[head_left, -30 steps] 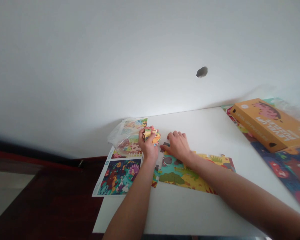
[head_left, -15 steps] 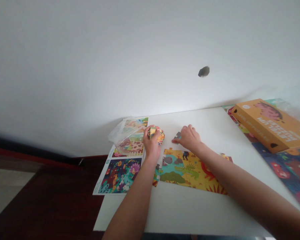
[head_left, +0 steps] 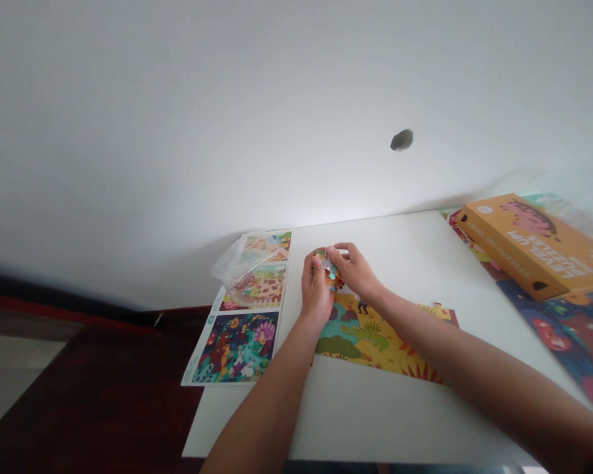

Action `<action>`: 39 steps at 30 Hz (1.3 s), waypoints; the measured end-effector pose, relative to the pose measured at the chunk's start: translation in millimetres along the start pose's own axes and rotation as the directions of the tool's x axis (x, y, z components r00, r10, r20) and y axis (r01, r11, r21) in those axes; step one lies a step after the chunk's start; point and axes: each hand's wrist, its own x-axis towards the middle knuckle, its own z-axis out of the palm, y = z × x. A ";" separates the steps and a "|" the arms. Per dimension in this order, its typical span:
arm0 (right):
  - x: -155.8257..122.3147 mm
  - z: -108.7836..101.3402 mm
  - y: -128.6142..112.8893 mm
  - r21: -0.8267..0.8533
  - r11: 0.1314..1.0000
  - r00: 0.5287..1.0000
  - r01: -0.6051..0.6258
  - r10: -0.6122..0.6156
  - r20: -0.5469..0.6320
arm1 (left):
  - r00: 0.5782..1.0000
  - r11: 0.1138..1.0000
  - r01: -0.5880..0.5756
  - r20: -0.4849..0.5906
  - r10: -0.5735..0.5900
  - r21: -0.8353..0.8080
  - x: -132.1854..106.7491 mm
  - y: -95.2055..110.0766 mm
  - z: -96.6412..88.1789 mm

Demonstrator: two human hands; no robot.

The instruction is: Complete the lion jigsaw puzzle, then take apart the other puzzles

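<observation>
My left hand (head_left: 316,288) is closed around a small bunch of colourful jigsaw pieces (head_left: 330,268), held above the top edge of the puzzle. My right hand (head_left: 354,270) meets it there, its fingers pinching a grey and teal piece at the front of the bunch. Most of the bunch is hidden by my fingers. Just below both hands lies a part-built jungle jigsaw puzzle (head_left: 370,342) in yellow and teal, with a green crocodile and trees. Its upper edge is partly hidden behind my right forearm.
Left of the puzzle, a printed picture sheet (head_left: 234,347) and a clear plastic bag (head_left: 240,263) lie on the white table (head_left: 375,421). An orange "Level Up Puzzles" box (head_left: 534,247) rests on a dark illustrated board (head_left: 568,342) at right. A white wall rises behind; dark floor lies left.
My right hand has moved left from the table, with the grey piece no longer lying there, and joined my left hand. My left hand has shifted right over the puzzle's top edge.
</observation>
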 end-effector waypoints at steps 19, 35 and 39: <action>0.5 -26.8 -36.1 0.200 0.957 0.928 -0.210 0.130 0.349 | 0.693 0.231 -0.031 -0.146 0.706 0.972 12.9 68.0 -65.1; -9.9 -27.6 -43.2 -0.049 0.996 0.892 -0.079 0.093 0.442 | 0.800 0.422 -0.508 0.230 0.554 0.750 5.3 46.5 -35.9; 0.4 -31.3 -36.2 -0.010 0.996 0.927 -0.093 0.090 0.363 | 0.764 0.381 -0.536 0.241 0.598 0.753 3.6 48.9 -35.0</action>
